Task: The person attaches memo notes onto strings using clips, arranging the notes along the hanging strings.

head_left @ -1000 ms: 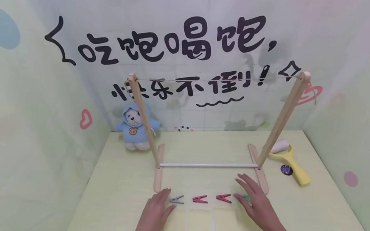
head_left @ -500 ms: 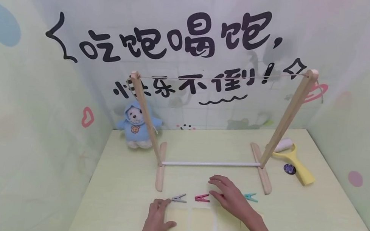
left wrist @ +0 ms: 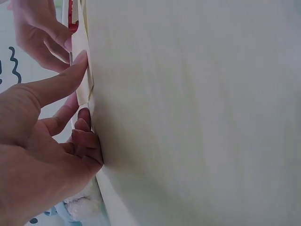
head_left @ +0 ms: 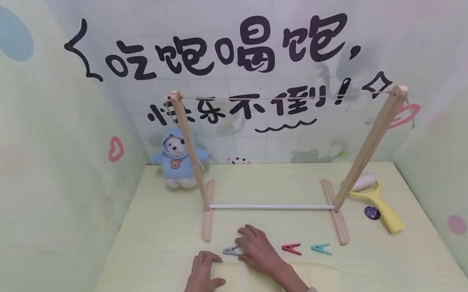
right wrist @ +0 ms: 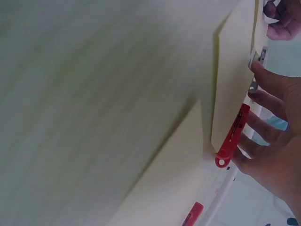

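Beside the leftmost pale yellow note (head_left: 231, 279), the left hand (head_left: 201, 277) lies with curved fingers; its thumb (left wrist: 75, 68) touches the note's edge in the left wrist view. The right hand (head_left: 260, 252) is over the table with its fingers spread, thumb at the legs of a grey clip (head_left: 230, 250). Under its fingers a red clip (right wrist: 233, 136) shows in the right wrist view, hidden in the head view. Farther right lie another red clip (head_left: 291, 248) and a teal clip (head_left: 322, 248). More notes (head_left: 324, 279) line up below the clips, partly covered by the right arm.
Behind the clips stands a wooden frame (head_left: 363, 153) with a string across its top and a white rod (head_left: 272, 207) low down. A blue-hooded plush toy (head_left: 177, 163) is at the back left. At the right are a yellow-handled roller (head_left: 384, 211) and a dark round disc (head_left: 372, 213).
The right hand has swept left from the teal clip, past the red clips, to the grey one. The left hand stays by the leftmost note. The head view has shifted slightly.
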A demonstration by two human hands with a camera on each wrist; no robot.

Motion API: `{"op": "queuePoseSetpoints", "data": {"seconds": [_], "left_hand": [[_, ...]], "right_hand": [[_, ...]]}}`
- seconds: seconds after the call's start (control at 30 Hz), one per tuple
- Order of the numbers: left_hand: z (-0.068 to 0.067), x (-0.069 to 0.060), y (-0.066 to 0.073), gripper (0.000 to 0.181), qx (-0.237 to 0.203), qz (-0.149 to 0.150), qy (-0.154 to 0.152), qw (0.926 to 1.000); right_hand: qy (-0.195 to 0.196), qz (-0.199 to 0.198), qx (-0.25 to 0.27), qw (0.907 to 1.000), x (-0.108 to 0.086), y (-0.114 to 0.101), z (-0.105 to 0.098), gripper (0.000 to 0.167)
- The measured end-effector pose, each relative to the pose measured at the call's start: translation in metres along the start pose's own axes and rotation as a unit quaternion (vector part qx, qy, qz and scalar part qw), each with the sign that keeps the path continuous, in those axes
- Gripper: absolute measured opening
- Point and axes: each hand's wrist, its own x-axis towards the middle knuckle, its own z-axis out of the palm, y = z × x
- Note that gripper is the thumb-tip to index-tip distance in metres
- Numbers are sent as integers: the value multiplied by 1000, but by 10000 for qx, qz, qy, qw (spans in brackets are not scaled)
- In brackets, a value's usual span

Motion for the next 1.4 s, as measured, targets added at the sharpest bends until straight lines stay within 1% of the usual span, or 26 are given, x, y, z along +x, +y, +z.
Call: {"op": "queuePoseSetpoints", "data": {"seconds": [0.1, 0.27, 0.33, 0.47, 0.5, 0.6, 0.7, 0.83, 0.93, 0.97, 1.0, 1.07, 1.1, 1.13, 1.17, 1.2, 1.23, 1.27, 1.3, 1.33, 1.37, 1.4], "left_hand": [[-1, 0, 0, 48, -63, 11, -45, 10000], [-3, -1, -3, 50, -243, 361, -100, 9990], [-4, 0, -5, 50, -333, 448, -148, 9983], [-2, 2, -9, 48, -550, 635, -152, 9964], [-1, 4, -10, 46, -571, 733, -87, 9956], [1, 6, -13, 40, -604, 907, 16, 9940], [0, 5, -14, 33, -634, 921, 47, 9937], [-7, 2, -12, 33, -820, 624, -161, 9945], [-10, 0, -12, 35, -945, 484, -197, 9942], [-10, 0, -13, 36, -945, 550, -136, 9939], [-8, 0, -16, 36, -944, 700, -27, 9931], [0, 2, -26, 38, -1005, 970, 360, 9895], [3, 4, -31, 40, -1060, 1077, 550, 9870], [7, 6, -36, 42, -1120, 1214, 764, 9833], [9, 10, -42, 42, -1217, 1442, 960, 9773], [8, 11, -41, 42, -1304, 1553, 1112, 9729], [5, 12, -37, 41, -1431, 1560, 1225, 9696], [-2, 11, -28, 41, -1600, 1501, 1239, 9677], [-10, 11, -18, 40, -1723, 1540, 1301, 9642], [-18, 11, -6, 38, -1803, 1550, 1348, 9619], [-28, 10, 6, 37, -1853, 1538, 1381, 9607], [-38, 10, 21, 35, -1897, 1408, 1413, 9614]], "right_hand": [[68, 35, -131, 9999, -2, 0, 4, 38], [232, 26, -233, 9995, -4, 2, 8, 34], [300, 8, -200, 9993, -4, 3, 8, 31], [629, 54, 148, 9979, -6, 5, 8, 30], [744, 93, 281, 9968, -7, 6, 8, 31], [1102, 161, 691, 9914, -8, 7, 10, 35], [1340, 199, 981, 9859, -8, 6, 9, 37], [1527, 231, 1245, 9801, -8, 5, 10, 38], [1667, 110, 1569, 9734, -9, 10, 17, 34], [1719, 65, 1707, 9702, -9, 12, 19, 32], [1782, 2, 1853, 9664, -9, 14, 21, 30], [1922, -132, 2099, 9586, -7, 19, 24, 28], [1991, -217, 2200, 9547, -6, 22, 26, 29], [2043, -185, 2243, 9527, -4, 20, 20, 30], [2098, -181, 2277, 9507, -2, 20, 16, 31], [2127, -139, 2273, 9502, -1, 20, 10, 33], [2151, -111, 2271, 9498, 1, 19, 3, 34], [2134, 3, 2278, 9500, 4, 16, -8, 35], [2157, 30, 2251, 9502, 6, 16, -17, 37], [2166, 137, 2206, 9509, 9, 13, -29, 38], [2180, 210, 2187, 9509, 12, 13, -40, 38], [2212, 247, 2142, 9511, 15, 14, -51, 38]]}}
